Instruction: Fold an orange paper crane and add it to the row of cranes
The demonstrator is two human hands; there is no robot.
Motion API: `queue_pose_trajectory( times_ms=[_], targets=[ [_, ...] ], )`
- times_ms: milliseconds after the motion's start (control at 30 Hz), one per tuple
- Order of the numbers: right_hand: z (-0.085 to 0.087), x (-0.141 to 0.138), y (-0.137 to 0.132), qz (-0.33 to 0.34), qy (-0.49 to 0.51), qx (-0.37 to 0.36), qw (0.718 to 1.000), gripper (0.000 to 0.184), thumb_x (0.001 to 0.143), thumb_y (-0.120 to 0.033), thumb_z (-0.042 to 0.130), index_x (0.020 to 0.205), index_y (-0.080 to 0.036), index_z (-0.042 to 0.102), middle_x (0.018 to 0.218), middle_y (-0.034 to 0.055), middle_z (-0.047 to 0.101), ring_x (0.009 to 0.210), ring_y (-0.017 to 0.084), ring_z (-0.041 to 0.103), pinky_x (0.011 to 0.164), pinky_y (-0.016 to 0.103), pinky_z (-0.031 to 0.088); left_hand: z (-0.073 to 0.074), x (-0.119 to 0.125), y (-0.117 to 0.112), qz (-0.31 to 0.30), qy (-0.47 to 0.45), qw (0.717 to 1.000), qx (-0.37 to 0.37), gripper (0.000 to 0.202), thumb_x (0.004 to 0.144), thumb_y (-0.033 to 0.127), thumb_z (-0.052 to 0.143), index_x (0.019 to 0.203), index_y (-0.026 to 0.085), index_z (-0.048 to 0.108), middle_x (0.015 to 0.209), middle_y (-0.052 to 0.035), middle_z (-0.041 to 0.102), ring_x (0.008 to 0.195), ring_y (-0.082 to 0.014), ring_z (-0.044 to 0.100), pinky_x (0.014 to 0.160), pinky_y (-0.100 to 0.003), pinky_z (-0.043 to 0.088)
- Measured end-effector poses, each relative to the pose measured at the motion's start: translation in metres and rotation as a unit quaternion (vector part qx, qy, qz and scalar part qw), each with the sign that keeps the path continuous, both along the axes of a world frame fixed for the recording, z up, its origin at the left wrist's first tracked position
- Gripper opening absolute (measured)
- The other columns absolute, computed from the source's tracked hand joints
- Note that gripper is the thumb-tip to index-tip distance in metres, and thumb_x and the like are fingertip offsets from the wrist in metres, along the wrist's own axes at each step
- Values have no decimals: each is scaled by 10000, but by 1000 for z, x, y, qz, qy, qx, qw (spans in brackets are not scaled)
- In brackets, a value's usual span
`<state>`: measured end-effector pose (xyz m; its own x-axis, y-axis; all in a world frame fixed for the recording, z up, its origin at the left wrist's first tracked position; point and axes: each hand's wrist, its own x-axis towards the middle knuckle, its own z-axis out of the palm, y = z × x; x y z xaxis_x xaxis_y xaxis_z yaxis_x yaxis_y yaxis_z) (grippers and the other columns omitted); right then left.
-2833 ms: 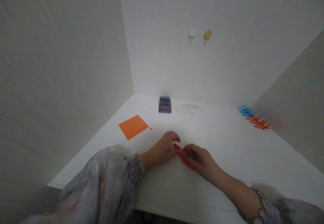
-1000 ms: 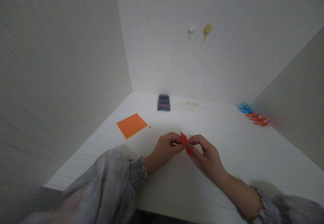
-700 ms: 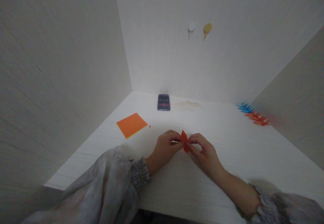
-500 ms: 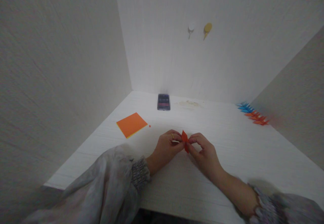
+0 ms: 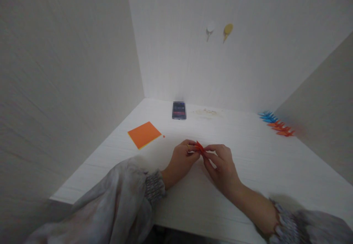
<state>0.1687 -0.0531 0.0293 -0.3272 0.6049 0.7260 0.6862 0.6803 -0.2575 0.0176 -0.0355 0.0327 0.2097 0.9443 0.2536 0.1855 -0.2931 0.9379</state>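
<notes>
You have the red-orange paper (image 5: 199,146) between your two hands, just above or resting on the near-middle part of the table (image 5: 245,137) — which of the two, you cannot tell from this angle. Your left hand (image 5: 183,159) pinches it from one side, thumb and fingers closed on it, a ring (image 5: 188,147) on one finger. Your right hand (image 5: 222,167) grips the other side by the fingertips, its palm standing off the paper. The piece looks small, narrow and pointed, so it seems well into its folding, though your fingers hide too much to tell which creases are made or missing. As for what is done, a row of finished-looking folded shapes stands along the right-hand wall: blue shapes (image 5: 268,117) farther back, orange shapes (image 5: 281,128) nearer you, packed too tightly to count surely. On your left the flat sheets (image 5: 143,135) lie unfolded — orange on top, yellow showing at the edge — with a tiny orange scrap (image 5: 163,136) just beside their corner. The piece you hold is apart from that row, so it is not yet among them.
</notes>
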Motion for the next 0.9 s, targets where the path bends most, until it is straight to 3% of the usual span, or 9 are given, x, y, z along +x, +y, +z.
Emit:
queue_pose_trajectory(
  times_ms=[233,567,900],
  targets=[
    [2,1,-1,1,-32,13,999,220,755,-89,485,910,-213,580,948,77,552,875,215,503,732,406,390,2,1,-1,-2,-21,1000,6,127,736,182,541,759,196,666,892,-30,585,849,-144,548,789,-257,444],
    [4,1,-4,13,-47,11,999,207,752,-100,486,892,-214,587,992,87,544,910,228,497,740,425,394,5,0,-1,-13,-56,998,-3,104,731,252,581,699,176,644,878,-33,576,844,-144,540,787,-259,428],
    [2,3,-4,32,45,-56,997,194,762,-120,510,905,-228,584,921,65,575,869,199,530,747,378,430,5,-3,-1,-34,-75,996,-24,96,743,217,557,695,166,624,858,-22,562,847,-144,529,796,-253,404]
  ],
)
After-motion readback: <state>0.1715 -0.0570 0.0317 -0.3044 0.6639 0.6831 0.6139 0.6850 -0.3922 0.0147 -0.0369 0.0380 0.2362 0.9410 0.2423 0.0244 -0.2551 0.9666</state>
